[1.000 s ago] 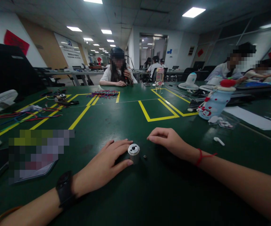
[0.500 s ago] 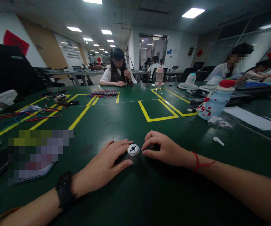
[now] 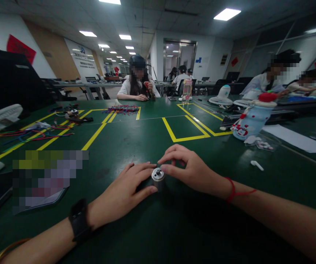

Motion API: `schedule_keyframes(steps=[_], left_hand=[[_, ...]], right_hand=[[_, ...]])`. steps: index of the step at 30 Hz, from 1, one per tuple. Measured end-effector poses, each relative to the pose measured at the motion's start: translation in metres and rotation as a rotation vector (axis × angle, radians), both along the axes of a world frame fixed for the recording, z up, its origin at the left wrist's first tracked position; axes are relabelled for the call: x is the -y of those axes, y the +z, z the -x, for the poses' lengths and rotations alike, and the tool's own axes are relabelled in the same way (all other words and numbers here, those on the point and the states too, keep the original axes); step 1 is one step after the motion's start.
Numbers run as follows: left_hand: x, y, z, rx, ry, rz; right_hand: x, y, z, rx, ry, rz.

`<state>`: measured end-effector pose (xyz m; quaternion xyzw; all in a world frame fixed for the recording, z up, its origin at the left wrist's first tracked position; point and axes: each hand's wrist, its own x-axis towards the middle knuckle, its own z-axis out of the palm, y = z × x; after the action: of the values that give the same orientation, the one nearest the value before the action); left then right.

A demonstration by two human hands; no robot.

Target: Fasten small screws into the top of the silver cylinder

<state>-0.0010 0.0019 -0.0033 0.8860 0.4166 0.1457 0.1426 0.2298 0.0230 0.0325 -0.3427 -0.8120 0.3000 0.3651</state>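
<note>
Head view. Cylinder: one, upright on table, clamped between thumb and fingers of left hand. Right hand: fingertips at cylinder's top; cannot tell whether together. Earbud: right of both grips.

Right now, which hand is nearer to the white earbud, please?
Right: the right hand is left of the earbud; the left hand lies farther left, at the metal cylinder.
</note>
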Motion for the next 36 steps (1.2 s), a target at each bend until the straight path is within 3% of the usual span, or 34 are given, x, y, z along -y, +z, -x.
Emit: schedule_keyframes(steps=[5,8,17,22,30,36], left_hand=[[-0.001,0.000,0.000,0.010,0.004,0.012],[-0.001,0.000,0.001,0.009,0.008,0.009],[-0.001,-0.001,0.001,-0.012,0.016,0.022],[-0.001,0.000,0.001,-0.011,0.011,0.023],[0.001,-0.002,0.001,-0.011,0.007,0.001],[0.000,-0.002,0.000,-0.008,-0.001,-0.012]], right_hand=[[-0.018,-0.017,-0.019,-0.169,-0.200,0.290],[-0.025,-0.028,-0.024,-0.195,-0.235,0.360],[-0.018,-0.026,-0.020,-0.072,-0.172,0.291],[-0.015,-0.027,-0.016,0.047,-0.072,0.251],[0.004,-0.007,0.005,-0.001,0.030,-0.051],[0.002,-0.003,0.010,-0.062,-0.012,-0.059]])
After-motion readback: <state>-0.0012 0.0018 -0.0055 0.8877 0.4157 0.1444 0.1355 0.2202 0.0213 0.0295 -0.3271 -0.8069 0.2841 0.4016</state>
